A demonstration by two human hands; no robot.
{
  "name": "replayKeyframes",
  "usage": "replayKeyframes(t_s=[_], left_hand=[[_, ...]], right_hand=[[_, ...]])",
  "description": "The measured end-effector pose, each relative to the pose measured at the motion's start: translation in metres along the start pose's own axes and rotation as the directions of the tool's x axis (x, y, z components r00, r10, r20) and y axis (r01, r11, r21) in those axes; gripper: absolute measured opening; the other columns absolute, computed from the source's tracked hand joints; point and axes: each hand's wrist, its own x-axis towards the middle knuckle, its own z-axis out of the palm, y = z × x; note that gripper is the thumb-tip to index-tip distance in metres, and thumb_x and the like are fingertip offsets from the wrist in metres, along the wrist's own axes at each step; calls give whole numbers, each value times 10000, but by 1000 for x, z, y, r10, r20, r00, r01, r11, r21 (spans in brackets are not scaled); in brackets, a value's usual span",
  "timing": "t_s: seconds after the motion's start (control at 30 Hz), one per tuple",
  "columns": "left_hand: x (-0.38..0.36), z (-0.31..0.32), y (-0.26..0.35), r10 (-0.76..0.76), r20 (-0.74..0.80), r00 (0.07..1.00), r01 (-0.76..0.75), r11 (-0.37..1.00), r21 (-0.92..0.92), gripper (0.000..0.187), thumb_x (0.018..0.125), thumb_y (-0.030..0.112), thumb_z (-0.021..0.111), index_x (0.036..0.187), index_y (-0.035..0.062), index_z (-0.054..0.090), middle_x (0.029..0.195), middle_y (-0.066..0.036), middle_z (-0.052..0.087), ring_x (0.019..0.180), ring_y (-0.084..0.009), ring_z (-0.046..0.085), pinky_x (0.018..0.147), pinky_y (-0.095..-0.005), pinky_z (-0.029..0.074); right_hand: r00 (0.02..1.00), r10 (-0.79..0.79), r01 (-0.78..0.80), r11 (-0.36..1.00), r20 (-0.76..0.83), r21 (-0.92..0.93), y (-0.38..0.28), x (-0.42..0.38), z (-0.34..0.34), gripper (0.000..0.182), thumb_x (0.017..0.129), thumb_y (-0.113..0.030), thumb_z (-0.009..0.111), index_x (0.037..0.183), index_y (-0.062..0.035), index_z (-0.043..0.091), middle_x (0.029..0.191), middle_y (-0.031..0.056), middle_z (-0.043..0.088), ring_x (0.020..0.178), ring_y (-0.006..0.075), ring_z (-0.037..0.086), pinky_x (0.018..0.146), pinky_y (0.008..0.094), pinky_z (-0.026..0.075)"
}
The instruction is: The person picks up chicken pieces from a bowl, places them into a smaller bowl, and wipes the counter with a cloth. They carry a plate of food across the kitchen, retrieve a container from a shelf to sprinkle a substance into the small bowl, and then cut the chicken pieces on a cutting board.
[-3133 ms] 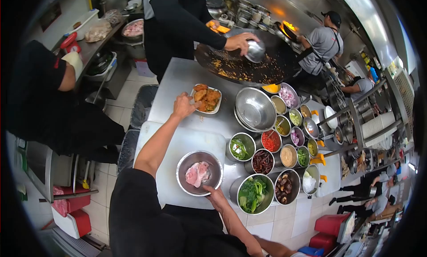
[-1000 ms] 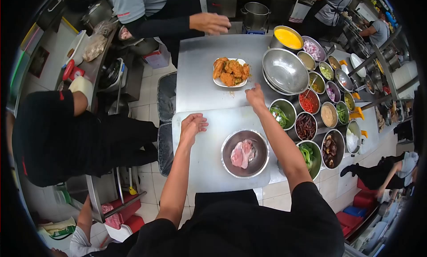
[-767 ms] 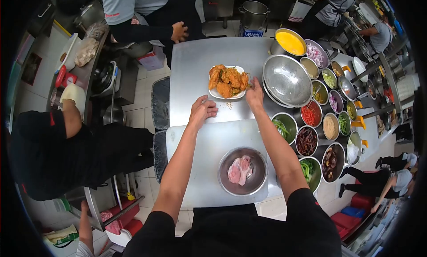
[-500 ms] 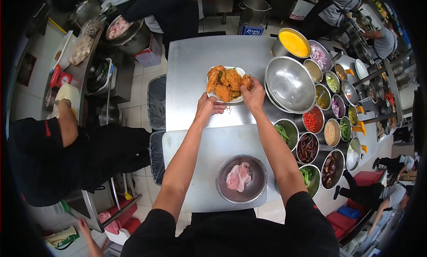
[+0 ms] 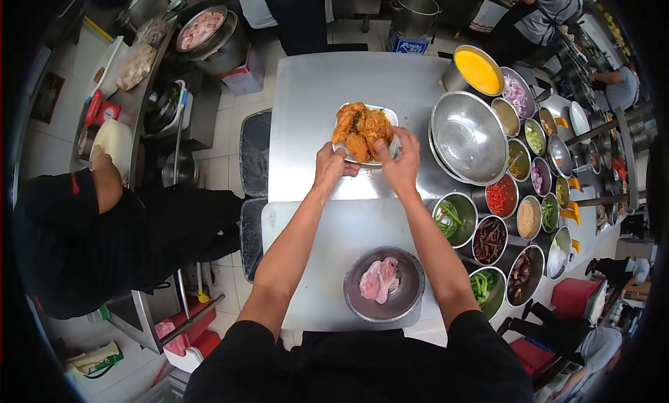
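Note:
A white plate [image 5: 392, 116] heaped with golden fried chicken [image 5: 361, 132] is over the steel table [image 5: 306, 124]. My left hand [image 5: 333, 169] grips the plate at its lower left edge, with the fingers under the rim. My right hand [image 5: 401, 162] is at the right side of the plate, its fingertips by the chicken and the rim. Crumbs lie on the steel just below the plate. Nearer me, a steel bowl [image 5: 355, 302] with raw pink chicken [image 5: 380, 280] rests on a white board [image 5: 306, 263].
Perforated steel bowls [image 5: 469, 138] stand right of the plate. Further right are containers of red peppers [image 5: 499, 197], dried chillies [image 5: 489, 240], green vegetables [image 5: 453, 218] and yellow liquid [image 5: 477, 70]. A person in black [image 5: 104, 242] works at the left; other people are further off.
The view has shifted, so the table appears further right. My right hand's fingers have moved off the chicken piece at the plate's right side and are spread more along the rim.

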Motion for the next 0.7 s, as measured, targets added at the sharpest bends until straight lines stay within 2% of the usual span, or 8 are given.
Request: replayKeyframes(t_s=[0.1,0.2,0.23,0.3,0.37,0.57,0.63,0.7], left_hand=[[-4,-8,2,-15,-37,999,16,1000,5,287,839,51,388,1091,-85,391,890,-242,598,618,-276,653,511,-334,580],[-6,-28,1,-8,-95,995,5,1000,-25,284,828,39,400,1076,-93,364,858,-251,591,609,-301,653,499,-360,582],[-11,-34,6,1,-126,992,-5,1000,-29,270,829,39,405,1064,-88,362,842,-251,591,600,-304,652,499,-360,582],[-17,-49,15,33,-177,984,-39,999,-33,259,829,29,406,1059,-90,397,782,-230,610,556,-274,646,468,-325,568],[-23,-66,23,68,-214,974,-73,997,-14,256,810,11,397,1046,-87,398,787,-233,614,543,-274,639,456,-324,552],[-48,-108,43,132,-275,952,-139,990,-7,240,802,16,403,1015,-93,423,793,-237,617,539,-279,639,459,-327,553],[-58,-125,44,134,-312,940,-146,989,-17,234,801,22,405,1003,-90,438,796,-238,618,540,-280,640,457,-330,551],[-76,-133,49,103,-367,924,-123,992,-31,223,816,14,400,1005,-90,457,777,-221,626,539,-271,643,440,-330,541]], right_hand=[[973,217,-199,962,-78,188,20,-1,0,294,827,-92,585,1109,-12,565,1131,163,541,1066,325,499,926,400,386],[937,345,-338,936,-63,99,41,-14,-5,372,794,-93,604,1149,-1,541,1157,181,528,1087,345,487,946,392,381],[938,345,-344,938,42,-38,44,-18,-6,433,760,-80,620,1175,1,526,1178,186,515,1092,359,476,953,395,383],[917,367,-341,924,155,-171,44,-25,-8,496,727,-66,636,1201,4,511,1200,192,502,1097,374,466,959,397,386],[930,197,-128,965,311,-229,29,-26,-13,617,660,-31,661,1248,0,478,1221,195,479,1099,392,449,972,408,388],[854,85,-3,987,513,-160,27,-23,19,501,684,-37,691,1170,-36,571,1150,188,518,1046,346,488,958,408,396],[913,14,74,977,408,-200,35,-7,32,471,719,-63,667,1177,-26,562,1132,210,537,1065,366,486,966,426,387],[993,-95,110,946,64,-304,61,21,50,436,765,-128,639,1169,9,552,1159,237,536,1135,387,459,1003,444,353]])
